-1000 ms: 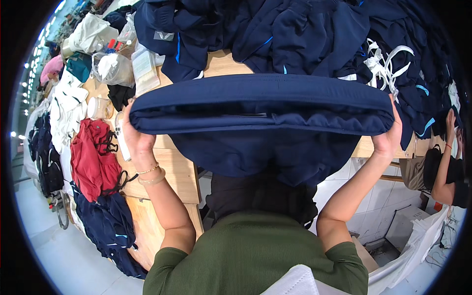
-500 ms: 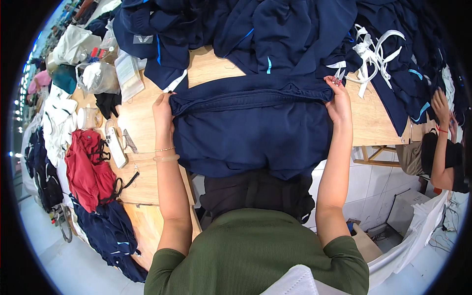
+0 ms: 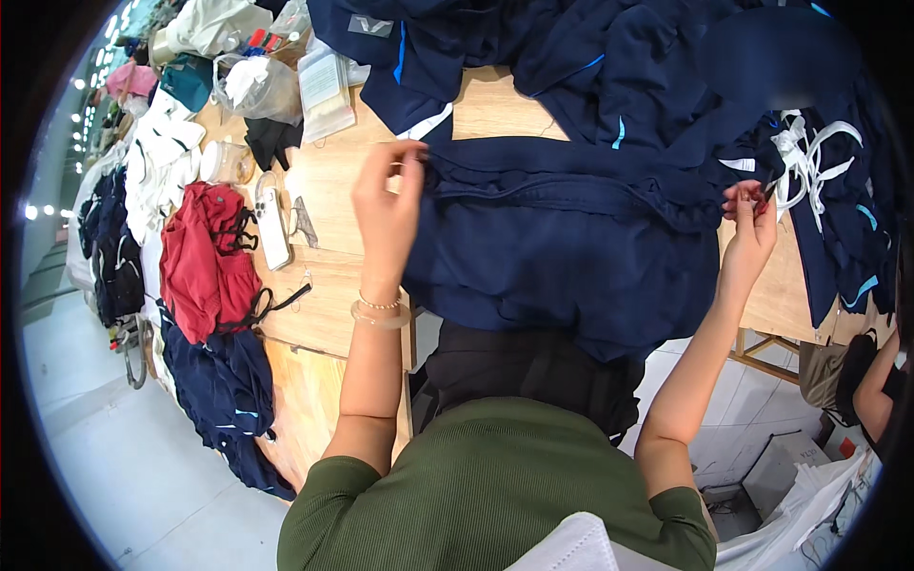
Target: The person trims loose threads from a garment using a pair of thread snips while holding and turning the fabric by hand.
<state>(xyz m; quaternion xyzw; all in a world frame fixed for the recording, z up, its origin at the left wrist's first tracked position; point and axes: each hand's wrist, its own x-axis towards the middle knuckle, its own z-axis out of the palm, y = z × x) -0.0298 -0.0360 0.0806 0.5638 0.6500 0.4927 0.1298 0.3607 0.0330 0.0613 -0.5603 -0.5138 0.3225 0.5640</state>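
Observation:
A navy garment (image 3: 562, 262) lies in front of me, its waistband-like edge folded across the top and its lower part hanging over the table edge toward my lap. At its upper left corner is my left hand (image 3: 386, 205), fingers curled and thumb pinched in. Whatever is between those fingertips is too small to make out. Just off the garment's right edge, my right hand (image 3: 749, 233) is closed on a small, dark, pointed tool that looks like thread snips (image 3: 769, 193).
More navy garments (image 3: 657, 86) are heaped along the far side, with white cords (image 3: 814, 162) at right. Left on the wooden table (image 3: 328, 209) lie a phone (image 3: 273, 228), red cloth (image 3: 208, 266), a clear jar (image 3: 225, 162) and plastic bags (image 3: 255, 88). Another person's arm (image 3: 876, 390) shows at far right.
Both hands have come off the garment's upper corners; the right has moved outward and lower, the left up beside the corner. The view has shifted, so the scene sits further right.

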